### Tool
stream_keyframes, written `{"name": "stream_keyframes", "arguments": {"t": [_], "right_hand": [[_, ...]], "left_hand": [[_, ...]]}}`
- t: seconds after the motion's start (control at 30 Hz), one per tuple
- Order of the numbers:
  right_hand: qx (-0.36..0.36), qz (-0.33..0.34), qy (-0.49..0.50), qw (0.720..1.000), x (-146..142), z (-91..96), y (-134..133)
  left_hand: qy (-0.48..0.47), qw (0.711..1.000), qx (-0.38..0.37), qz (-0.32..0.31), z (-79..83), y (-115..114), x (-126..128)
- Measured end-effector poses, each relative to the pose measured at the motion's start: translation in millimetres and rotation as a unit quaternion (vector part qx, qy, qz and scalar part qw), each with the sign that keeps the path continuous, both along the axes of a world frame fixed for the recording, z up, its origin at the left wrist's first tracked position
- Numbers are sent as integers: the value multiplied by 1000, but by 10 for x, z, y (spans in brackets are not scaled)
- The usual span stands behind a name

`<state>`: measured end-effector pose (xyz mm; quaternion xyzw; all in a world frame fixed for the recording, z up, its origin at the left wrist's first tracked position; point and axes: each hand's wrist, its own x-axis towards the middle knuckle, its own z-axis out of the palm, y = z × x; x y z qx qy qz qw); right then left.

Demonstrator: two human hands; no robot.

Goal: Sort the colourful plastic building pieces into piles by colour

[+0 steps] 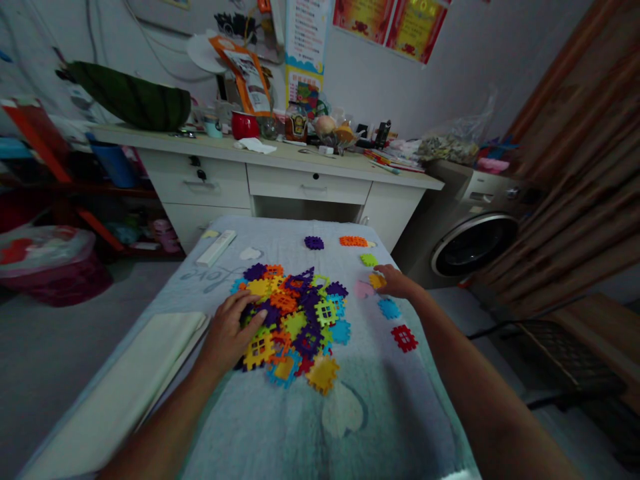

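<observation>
Red tub (pixel 55 283) sits on the floor at far left under a clear plastic cover, its contents too dim to tell; a pile of plastic tiles (pixel 295 320) in many colours lies midway on the cloth-covered worktop (pixel 380 413); the left hand (pixel 231 333) rests palm down on the pile's left edge, fingers loosely spread, gripping nothing; the right hand (pixel 397 283) lies flat and open right of the pile, forearm stretched forward, fingertips touching 1 orange-yellow tile (pixel 376 281); a pink tile (pixel 363 289) sits just beside it; a blue tile (pixel 389 308) and a red tile (pixel 404 338) lie singly, apart from the pile.
</observation>
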<state>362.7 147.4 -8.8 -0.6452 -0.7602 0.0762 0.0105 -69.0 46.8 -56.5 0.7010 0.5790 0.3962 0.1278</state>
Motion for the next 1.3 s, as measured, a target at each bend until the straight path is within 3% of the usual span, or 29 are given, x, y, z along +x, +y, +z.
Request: {"name": "stream_keyframes", "arguments": {"t": [0.27, 0.4, 0.57, 0.7, 0.83, 1.1, 1.23, 1.3], "right_hand": [[-14, -6, -37, 999, -48, 45, -59], [27, -31, -26, 999, -291, 156, -238], [40, 116, 61, 991, -839, 145, -466], [37, 127, 79, 988, -1068, -47, -504], [41, 120, 97, 987, -1060, -165, -479], [62, 87, 211, 972, -895, -85, -404], [142, 49, 274, 950, -923, -19, -205], [132, 20, 330, 934, -1017, 23, -51]], "left_hand": [[-1, 1000, 9, -1, 15, -2, 0], [7, 1000, 12, 1, -6, -2, -18], [14, 1000, 14, 3, -11, 4, -14], [9, 1000, 17, 3, -3, 0, -10], [9, 1000, 9, -1, 3, -4, -7], [-4, 1000, 12, 10, -12, 40, 19], [-2, 1000, 16, 16, -21, 58, 20], [-6, 999, 23, 28, -18, 66, 14]]}}
